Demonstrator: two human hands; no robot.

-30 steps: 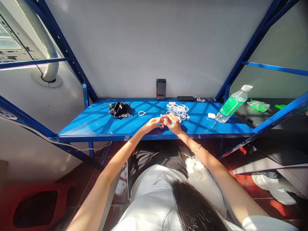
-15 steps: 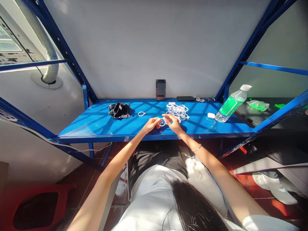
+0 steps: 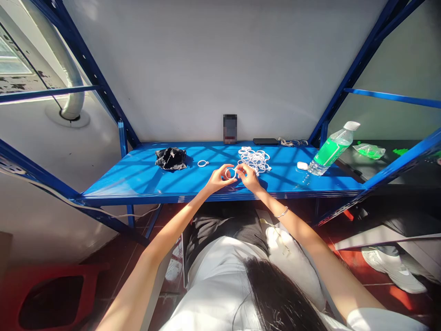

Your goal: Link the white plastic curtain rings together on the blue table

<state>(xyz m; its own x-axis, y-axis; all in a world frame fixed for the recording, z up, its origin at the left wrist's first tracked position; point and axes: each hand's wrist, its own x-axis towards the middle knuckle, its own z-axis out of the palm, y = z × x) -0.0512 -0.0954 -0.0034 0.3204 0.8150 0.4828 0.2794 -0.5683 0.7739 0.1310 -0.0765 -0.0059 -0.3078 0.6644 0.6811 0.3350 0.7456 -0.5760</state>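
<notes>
A thin white ring (image 3: 231, 178) is between my two hands, above the front part of the blue table. My left hand (image 3: 219, 179) holds its left side, with the thumb below and the fingers curved above. At the right side, my right hand (image 3: 249, 178) pinches the ring with its fingertips. Just behind my right hand lies a heap of similar white rings (image 3: 255, 158), partly covered by it. A single white ring with a small tab (image 3: 207, 162) rests apart on the table, left of my hands.
A crumpled black plastic bag (image 3: 171, 159) sits on the table (image 3: 127, 181) at left. Against the back wall stand a dark upright device (image 3: 230, 128) and a flat black phone (image 3: 265, 141). To the right are a small white case (image 3: 302, 165) and a green-labelled bottle (image 3: 330, 151).
My left hand has opened its grip wider around the ring, its fingers rising and its thumb stretching right below it. My right hand stays nearly in place, still pinching the ring.
</notes>
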